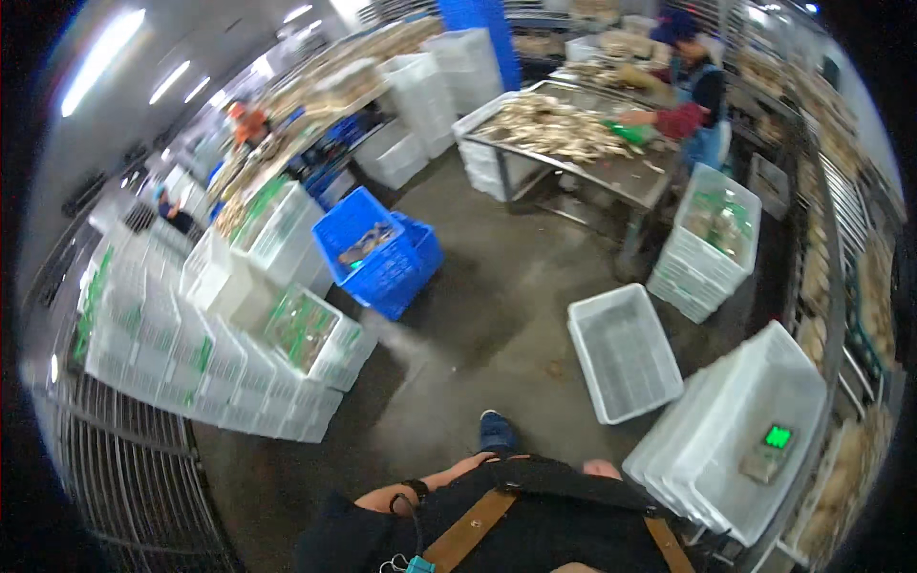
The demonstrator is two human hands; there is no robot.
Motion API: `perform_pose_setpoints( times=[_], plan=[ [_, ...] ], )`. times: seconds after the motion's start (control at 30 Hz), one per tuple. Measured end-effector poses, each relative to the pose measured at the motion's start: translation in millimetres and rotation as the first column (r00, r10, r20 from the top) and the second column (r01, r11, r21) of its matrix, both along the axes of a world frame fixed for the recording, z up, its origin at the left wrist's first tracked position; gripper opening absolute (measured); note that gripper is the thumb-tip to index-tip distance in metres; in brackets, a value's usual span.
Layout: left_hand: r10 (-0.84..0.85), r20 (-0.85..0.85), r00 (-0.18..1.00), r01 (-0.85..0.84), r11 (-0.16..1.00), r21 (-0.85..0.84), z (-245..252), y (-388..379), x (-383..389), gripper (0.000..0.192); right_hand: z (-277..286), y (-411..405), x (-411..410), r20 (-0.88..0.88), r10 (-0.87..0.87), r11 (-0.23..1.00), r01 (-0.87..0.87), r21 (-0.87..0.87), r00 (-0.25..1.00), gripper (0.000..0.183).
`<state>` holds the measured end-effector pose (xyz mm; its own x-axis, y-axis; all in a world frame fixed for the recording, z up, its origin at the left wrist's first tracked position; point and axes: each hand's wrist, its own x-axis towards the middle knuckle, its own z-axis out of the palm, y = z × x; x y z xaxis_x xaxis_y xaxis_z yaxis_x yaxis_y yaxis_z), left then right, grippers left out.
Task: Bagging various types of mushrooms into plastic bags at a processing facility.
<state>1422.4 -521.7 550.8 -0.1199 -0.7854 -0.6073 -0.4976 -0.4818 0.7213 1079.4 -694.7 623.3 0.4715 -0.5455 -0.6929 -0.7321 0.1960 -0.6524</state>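
Note:
The picture is somewhat blurred. My left hand [476, 460] is low at the front of my body, against my dark clothing, its fingers partly hidden; a dark band circles that wrist. Of my right hand only a small part [602, 469] shows at the edge of the dark cloth, the rest hidden. Whether either hand holds anything cannot be seen. A white plastic crate [625, 354] lies on the floor ahead to the right. Beside it are nested white crates [752, 408], tilted, with a small device with a lit green display [775, 437] in the top one.
Blue plastic crates [401, 279] stand ahead left, near stacked white crates [236, 387] with green-marked bags. A co-worker [698, 93] stands at a metal table [630, 183] heaped with pale mushroom-like pieces [551, 125]. Racks line the right side; metal bars [136, 458] are at lower left.

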Motion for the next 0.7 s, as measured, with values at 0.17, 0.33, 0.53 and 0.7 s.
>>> perform_pose_setpoints(
  times=[0.17, 0.33, 0.53, 0.7],
  plan=[
    [0.224, -0.06, 0.973, -0.22, 0.973, 0.065, 11, 35, 150, 0.058, 58, -17, 263, 0.796, 0.193, 0.949, -0.316, -0.003, 0.573, 0.036],
    [-0.098, 0.271, 0.958, 0.094, 0.995, 0.027, 114, -30, 288, 0.058, 18, -32, 335, 0.469, 0.597, 0.802, -0.496, -0.333, 0.651, 0.038],
    [0.073, -0.073, 0.995, -0.088, 0.972, -0.217, 104, -189, 347, 0.054, -33, -179, 348, -0.051, 0.305, 0.877, -0.301, -0.374, 0.951, 0.025],
    [0.088, 0.473, 0.877, 0.052, 0.96, -0.275, 56, -294, 489, 0.051, 23, -385, 529, 0.146, 0.166, 0.702, -0.012, -0.712, 0.975, 0.024]
  ],
)
